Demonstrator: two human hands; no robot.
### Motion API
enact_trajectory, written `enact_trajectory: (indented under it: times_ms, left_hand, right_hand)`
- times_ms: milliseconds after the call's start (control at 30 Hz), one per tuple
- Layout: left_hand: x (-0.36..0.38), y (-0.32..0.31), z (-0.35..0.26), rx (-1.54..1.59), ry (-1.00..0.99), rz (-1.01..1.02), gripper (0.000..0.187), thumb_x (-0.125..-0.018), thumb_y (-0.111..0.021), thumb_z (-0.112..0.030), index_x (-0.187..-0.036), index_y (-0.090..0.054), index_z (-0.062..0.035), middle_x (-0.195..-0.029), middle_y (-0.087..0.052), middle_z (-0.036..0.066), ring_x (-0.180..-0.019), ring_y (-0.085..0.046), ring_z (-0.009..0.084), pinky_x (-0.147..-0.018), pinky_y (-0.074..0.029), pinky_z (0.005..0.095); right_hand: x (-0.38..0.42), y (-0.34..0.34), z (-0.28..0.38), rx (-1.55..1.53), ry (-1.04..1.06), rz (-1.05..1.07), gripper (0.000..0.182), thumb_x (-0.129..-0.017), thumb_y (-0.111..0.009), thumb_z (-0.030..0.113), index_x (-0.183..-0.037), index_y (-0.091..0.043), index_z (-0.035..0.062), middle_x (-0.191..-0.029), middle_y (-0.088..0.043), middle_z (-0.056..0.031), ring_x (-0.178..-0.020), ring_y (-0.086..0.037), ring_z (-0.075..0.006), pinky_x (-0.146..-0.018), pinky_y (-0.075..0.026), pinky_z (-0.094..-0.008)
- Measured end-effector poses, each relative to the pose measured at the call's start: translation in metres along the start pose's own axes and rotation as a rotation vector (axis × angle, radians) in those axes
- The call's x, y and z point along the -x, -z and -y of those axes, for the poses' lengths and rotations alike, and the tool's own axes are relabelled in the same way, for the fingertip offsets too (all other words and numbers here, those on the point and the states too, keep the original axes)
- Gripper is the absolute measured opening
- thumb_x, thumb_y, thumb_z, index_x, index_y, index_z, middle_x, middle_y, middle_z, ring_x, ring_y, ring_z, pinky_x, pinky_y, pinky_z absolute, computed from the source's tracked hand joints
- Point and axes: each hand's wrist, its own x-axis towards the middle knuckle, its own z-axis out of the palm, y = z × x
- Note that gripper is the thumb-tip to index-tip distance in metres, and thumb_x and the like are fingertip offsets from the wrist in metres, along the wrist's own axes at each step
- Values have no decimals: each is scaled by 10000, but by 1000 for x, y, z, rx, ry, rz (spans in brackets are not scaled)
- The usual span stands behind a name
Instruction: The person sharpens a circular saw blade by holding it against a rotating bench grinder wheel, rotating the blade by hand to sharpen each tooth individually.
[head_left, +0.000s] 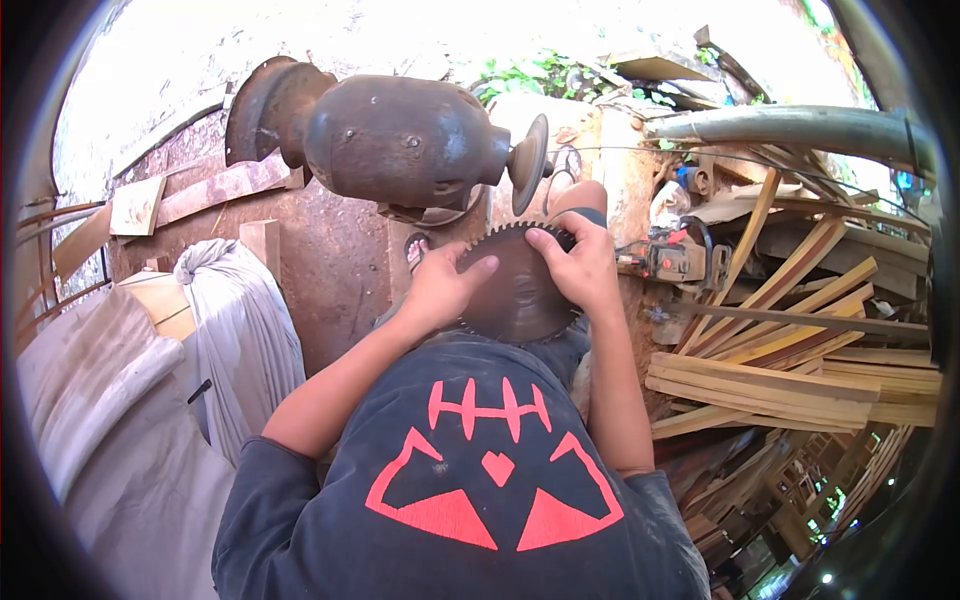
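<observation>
A dark, round circular saw blade (515, 290) with teeth along its rim is held over my lap. My left hand (447, 284) grips its left edge, thumb lying on the blade's face. On the upper right edge, my right hand (582, 262) pinches it, thumb on the face and fingers behind. Just beyond the blade stands a bench grinder (400, 138) with a rusty motor body. Its thin right wheel (530, 163) is close above my right hand, apart from the blade as far as I can see.
Cut wooden strips (770, 390) are piled on the right, near an orange-and-grey chainsaw (676, 258). A metal pipe (790, 125) runs across the upper right. Grey cloth (240, 310) drapes over something at left. Boards (215, 195) lie on the brown ground behind it.
</observation>
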Motion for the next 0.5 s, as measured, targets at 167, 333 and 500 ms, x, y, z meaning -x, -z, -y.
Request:
enact_trajectory:
  times_ms: [167,333,500]
  left_hand:
    - [2,0,-16,-66,22,-26,377,-999,-739,-295,-1115,-716,63,-1000,-765,125,-888,-696,141,-808,-554,326]
    - [-7,-3,0,-12,-62,-73,445,-962,-747,-326,-1094,-709,98,-944,-768,176,-834,-728,200,-768,-566,349]
    - [-13,-4,4,-12,-98,-103,493,-923,-770,-356,-1049,-704,117,-895,-758,222,-809,-737,241,-735,-557,373]
  right_hand:
    - [-7,-2,-3,8,-4,-17,413,-839,-820,352,-937,-757,-43,-828,-728,-255,-793,-721,-372,-774,-552,-443]
    - [-13,-8,-10,8,56,-57,409,-842,-816,345,-951,-755,-44,-834,-729,-257,-799,-724,-385,-774,-555,-442]
    - [-11,-5,-3,-8,30,-62,399,-846,-814,330,-963,-755,-46,-838,-730,-260,-792,-727,-392,-766,-560,-440]
